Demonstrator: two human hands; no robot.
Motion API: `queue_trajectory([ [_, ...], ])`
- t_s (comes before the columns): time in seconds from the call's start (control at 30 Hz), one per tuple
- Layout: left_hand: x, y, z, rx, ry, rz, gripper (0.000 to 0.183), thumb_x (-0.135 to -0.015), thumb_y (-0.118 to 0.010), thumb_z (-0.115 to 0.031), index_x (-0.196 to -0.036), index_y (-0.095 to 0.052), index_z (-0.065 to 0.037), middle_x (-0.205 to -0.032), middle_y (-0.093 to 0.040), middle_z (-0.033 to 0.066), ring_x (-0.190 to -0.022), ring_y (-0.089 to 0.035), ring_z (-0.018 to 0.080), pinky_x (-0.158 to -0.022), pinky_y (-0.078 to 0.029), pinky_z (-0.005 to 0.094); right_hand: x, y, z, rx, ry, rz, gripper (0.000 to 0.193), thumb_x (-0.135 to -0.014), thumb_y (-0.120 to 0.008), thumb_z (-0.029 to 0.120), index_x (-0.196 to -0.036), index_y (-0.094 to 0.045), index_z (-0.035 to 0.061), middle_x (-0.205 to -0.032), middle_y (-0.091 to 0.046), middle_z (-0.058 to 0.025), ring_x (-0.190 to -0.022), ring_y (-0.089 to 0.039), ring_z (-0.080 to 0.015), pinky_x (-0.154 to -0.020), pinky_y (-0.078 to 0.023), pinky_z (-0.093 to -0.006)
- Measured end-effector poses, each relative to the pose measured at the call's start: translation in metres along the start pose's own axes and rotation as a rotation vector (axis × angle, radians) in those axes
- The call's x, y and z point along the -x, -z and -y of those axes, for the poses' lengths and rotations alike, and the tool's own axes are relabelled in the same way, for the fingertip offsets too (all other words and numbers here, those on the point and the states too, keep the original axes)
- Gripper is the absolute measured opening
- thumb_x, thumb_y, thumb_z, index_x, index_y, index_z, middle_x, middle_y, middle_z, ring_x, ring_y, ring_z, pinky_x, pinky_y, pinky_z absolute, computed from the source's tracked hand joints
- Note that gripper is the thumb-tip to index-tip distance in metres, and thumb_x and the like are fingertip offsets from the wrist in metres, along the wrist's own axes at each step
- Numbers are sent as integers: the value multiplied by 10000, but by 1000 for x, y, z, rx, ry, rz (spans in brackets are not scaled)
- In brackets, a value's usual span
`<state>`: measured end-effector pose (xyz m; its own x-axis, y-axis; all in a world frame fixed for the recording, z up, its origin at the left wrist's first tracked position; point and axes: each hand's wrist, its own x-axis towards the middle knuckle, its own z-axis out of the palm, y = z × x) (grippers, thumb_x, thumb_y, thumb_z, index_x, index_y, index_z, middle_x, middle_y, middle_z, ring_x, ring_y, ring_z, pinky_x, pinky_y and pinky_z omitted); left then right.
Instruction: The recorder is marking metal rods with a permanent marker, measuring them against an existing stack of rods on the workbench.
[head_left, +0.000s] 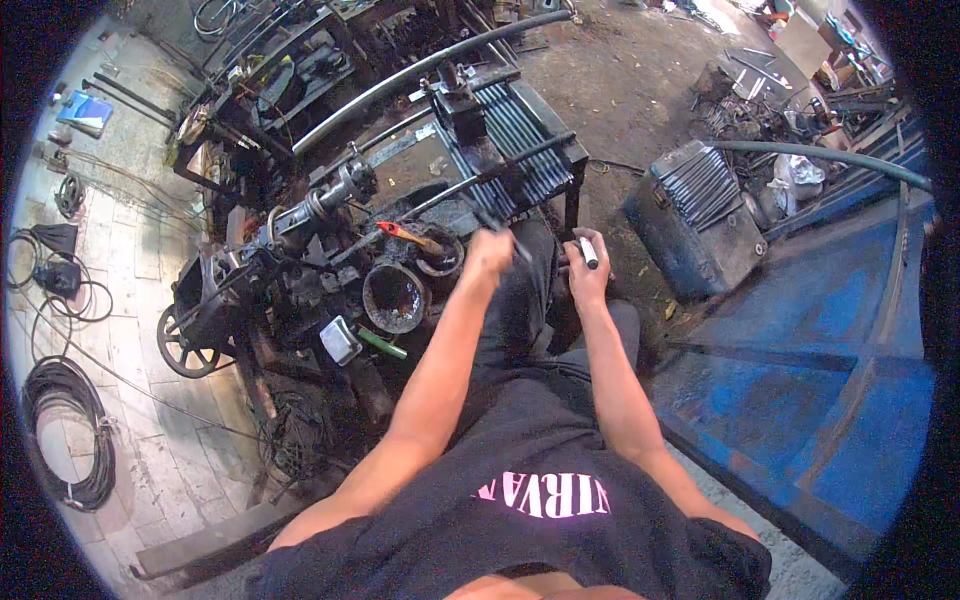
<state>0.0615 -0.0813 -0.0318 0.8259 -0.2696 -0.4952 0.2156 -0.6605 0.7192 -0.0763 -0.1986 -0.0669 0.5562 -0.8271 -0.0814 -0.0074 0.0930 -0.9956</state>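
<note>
My left hand (489,254) is closed around a slim dark metal rod (482,212), which slants across the front of my leg and is blurred by motion. Close by on the right, my right hand (588,272) grips a white marker (588,252) with a black end. Beyond my hands, a row of similar metal rods (525,145) lies side by side on a metal frame. To the left of my left hand, a brush with a red-orange handle (402,236) leans in a grimy pot (437,262). A second round pot (396,300) stands nearer me.
A greasy machine with a handwheel (190,335) fills the left side. A dark metal box (690,240) at right carries more rods (697,187). Blue metal panels (790,350) stand at far right. Coiled black cable (70,435) lies on the pale floor tiles.
</note>
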Motion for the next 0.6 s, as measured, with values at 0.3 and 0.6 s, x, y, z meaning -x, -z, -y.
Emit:
queue_trajectory([
  [0.3,178,54,23,-160,-343,299,276,-933,-590,-215,-978,-561,55,-773,-656,257,-693,-662,350,-628,-484,438,28,-55,64,-426,-469,506,348,-957,-597,185,-1261,-499,47,-1034,-644,-131,-806,-681,-253,-643,-593,-366],
  [0.6,103,85,37,-487,-525,-192,274,-884,-606,-248,-1044,-604,-26,-952,-666,228,-870,-645,434,-762,-516,511,39,-62,79,-621,-377,294,321,-940,-549,93,-1246,-465,47,-950,-631,-131,-706,-614,-199,-556,-501,-316],
])
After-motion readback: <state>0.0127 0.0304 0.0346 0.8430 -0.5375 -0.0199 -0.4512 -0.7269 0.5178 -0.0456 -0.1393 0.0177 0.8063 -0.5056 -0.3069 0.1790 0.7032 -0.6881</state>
